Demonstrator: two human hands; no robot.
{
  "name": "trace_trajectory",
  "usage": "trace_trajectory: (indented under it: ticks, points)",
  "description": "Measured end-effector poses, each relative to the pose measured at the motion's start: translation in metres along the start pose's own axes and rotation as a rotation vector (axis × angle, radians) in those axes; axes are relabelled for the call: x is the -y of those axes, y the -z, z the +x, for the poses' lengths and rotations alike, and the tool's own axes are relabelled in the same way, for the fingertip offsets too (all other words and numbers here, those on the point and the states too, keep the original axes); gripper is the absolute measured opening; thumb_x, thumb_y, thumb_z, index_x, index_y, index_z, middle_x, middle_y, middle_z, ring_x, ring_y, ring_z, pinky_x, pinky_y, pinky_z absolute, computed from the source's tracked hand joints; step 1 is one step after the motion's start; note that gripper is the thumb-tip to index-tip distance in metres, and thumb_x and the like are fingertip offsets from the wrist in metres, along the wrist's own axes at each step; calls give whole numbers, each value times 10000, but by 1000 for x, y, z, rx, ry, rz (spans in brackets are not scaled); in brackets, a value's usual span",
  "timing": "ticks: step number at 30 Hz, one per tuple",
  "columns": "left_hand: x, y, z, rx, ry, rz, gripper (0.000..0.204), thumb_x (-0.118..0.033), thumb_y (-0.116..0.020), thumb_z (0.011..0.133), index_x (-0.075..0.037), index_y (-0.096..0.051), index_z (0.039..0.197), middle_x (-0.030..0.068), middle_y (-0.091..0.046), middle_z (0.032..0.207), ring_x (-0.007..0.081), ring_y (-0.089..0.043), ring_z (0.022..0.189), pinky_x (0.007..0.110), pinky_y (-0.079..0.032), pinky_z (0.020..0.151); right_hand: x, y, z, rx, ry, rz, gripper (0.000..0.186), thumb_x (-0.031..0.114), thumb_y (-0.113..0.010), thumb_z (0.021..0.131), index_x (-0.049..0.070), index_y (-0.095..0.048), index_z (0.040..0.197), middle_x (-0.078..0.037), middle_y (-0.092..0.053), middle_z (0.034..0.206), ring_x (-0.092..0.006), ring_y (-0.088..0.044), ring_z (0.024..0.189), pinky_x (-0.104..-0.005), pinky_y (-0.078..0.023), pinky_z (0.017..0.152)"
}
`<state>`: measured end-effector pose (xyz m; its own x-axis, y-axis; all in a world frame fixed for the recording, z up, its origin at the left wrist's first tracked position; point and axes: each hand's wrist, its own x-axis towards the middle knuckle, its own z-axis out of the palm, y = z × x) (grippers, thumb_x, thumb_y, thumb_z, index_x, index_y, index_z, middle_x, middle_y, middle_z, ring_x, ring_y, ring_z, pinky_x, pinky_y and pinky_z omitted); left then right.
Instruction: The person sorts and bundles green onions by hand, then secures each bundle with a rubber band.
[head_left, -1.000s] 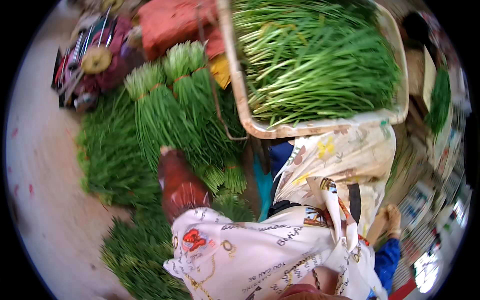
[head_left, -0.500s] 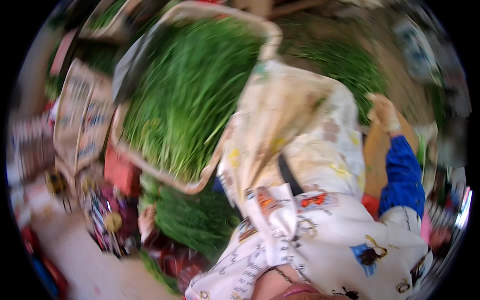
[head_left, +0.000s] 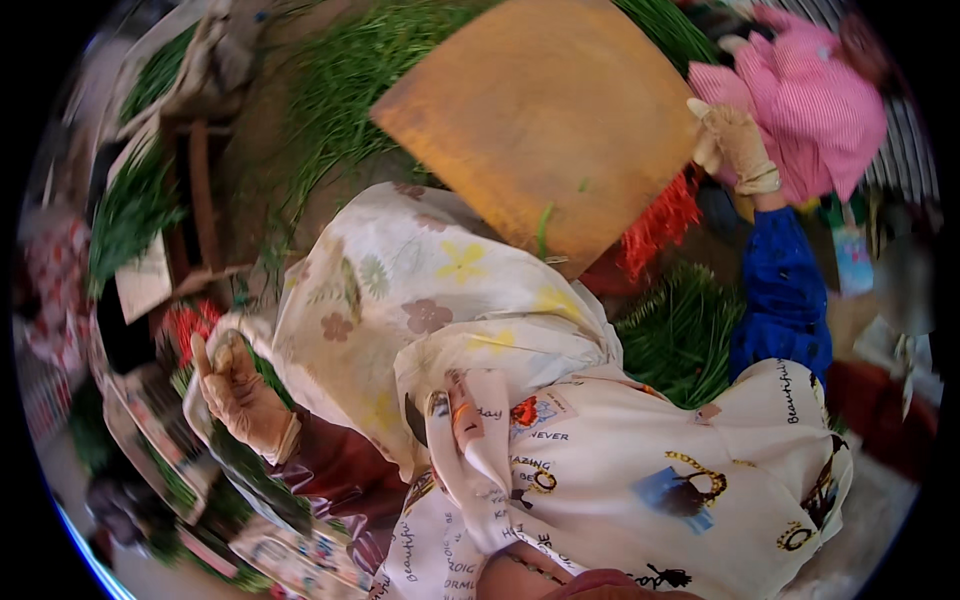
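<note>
My left hand [head_left: 250,402], in a pale glove, is raised at the left with its fingers partly curled and apart. Behind its fingertips is a bunch of red strands [head_left: 190,328]; I see nothing held. My right hand [head_left: 738,150], gloved too, is at the upper right, with its fingers spread toward the corner of a square tan board [head_left: 550,120]. Whether they touch the board I cannot tell. A green blade [head_left: 544,230] lies on the board near its front edge. More red strands [head_left: 662,228] hang by the board's right side. A flowered apron [head_left: 430,290] covers my lap.
Long green leafy stalks [head_left: 350,85] are strewn on the floor beyond, with another heap [head_left: 685,335] beside my right forearm. Crates holding greens [head_left: 135,215] stand at the left. A person in a pink striped top [head_left: 815,110] is close by at the upper right.
The view has swung to the right. The big crate of greens has left its middle, and the board now shows in full. My left hand has risen from beside the greens.
</note>
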<state>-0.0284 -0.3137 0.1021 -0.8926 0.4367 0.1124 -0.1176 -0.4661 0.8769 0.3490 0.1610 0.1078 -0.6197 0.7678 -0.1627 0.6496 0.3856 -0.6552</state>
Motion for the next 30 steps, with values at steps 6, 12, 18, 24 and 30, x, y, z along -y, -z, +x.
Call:
trace_trajectory:
  ticks: [6,12,18,24,30]
  points:
    - [77,-124,19,775,120,566,312,-143,-439,874,53,-487,1113,181,-521,1152,280,-499,1053,358,-365,921,-92,-32,-101,-104,-546,578,299,110,-547,801,7,-519,1081,-54,-580,841,-134,-561,690,-256,-456,578]
    - [176,-216,-57,1774,-623,697,254,-178,-538,753,-134,-576,1000,50,-549,1086,231,-471,1082,412,-342,943,-127,-21,-88,-279,-348,-364,293,174,-555,792,38,-565,1052,-137,-581,1041,-268,-563,919,-343,-437,813]
    - [187,-182,2,1679,-390,921,295,-66,-546,710,-109,-581,999,71,-557,1021,243,-501,1023,388,-370,913,-158,-19,-62,-191,-330,-424,374,176,-539,796,116,-519,1165,-130,-437,1263,-277,-395,1180,-339,-327,978]
    - [176,-99,83,801,81,1421,553,-208,-605,785,-54,-396,1273,155,-499,1169,282,-522,1001,364,-398,894,-144,-31,-41,-29,-338,-794,309,263,-559,788,116,-606,1056,-90,-431,1286,-253,-381,1199,-324,-344,966]
    - [199,-161,23,226,1028,294,381,-243,-582,836,-25,-474,1128,104,-555,1047,223,-548,962,367,-477,775,-150,-32,-35,-54,-392,-825,262,299,-522,789,74,-655,771,-136,-604,971,-262,-571,919,-394,-452,751]
